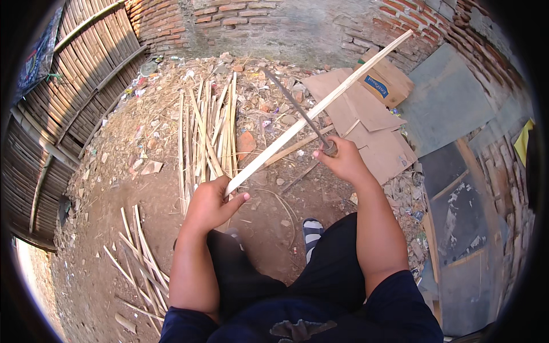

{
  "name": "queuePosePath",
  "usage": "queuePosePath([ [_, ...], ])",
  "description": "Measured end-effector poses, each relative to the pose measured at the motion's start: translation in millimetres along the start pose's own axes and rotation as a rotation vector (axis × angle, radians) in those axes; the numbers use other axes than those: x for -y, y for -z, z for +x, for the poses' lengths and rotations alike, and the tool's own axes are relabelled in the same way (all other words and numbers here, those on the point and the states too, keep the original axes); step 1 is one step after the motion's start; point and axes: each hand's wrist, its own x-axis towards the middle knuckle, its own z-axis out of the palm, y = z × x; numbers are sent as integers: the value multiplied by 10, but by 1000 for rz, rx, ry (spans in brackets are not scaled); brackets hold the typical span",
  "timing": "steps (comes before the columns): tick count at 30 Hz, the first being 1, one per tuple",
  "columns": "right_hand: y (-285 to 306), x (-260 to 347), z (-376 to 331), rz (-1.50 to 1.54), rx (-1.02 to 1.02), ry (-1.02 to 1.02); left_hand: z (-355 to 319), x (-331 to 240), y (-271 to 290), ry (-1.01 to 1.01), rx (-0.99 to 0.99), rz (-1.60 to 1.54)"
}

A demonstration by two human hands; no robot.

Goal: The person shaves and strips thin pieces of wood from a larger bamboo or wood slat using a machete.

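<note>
My left hand [207, 207] is closed round the lower end of a long, pale strip of split wood or bamboo [354, 80]. From there the strip slants up and away to the far right. In my right hand [346, 163], the fingers wrap round the handle of a long, dark-bladed knife [289, 98]. Its blade points up and to the left and crosses the strip near the middle. Whether the edge touches the strip, I cannot tell. The handle is mostly hidden by my fingers.
A bundle of pale strips [234, 117] lies ahead on the dirt, with more strips [150, 258] at lower left. Flattened cardboard [374, 150] and a cardboard box [394, 80] lie at right, near dark panels [457, 211]. Brick [246, 20] and bamboo walls [86, 80] surround the rubble.
</note>
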Motion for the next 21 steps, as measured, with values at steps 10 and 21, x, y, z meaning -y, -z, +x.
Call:
queuePosePath([
  [10,63,25,36,18,74,35,-25,25,19,-58,-28,32],
  [21,-54,633,-184,-286,374,156,-17,8,-50,-4,15,-36],
])
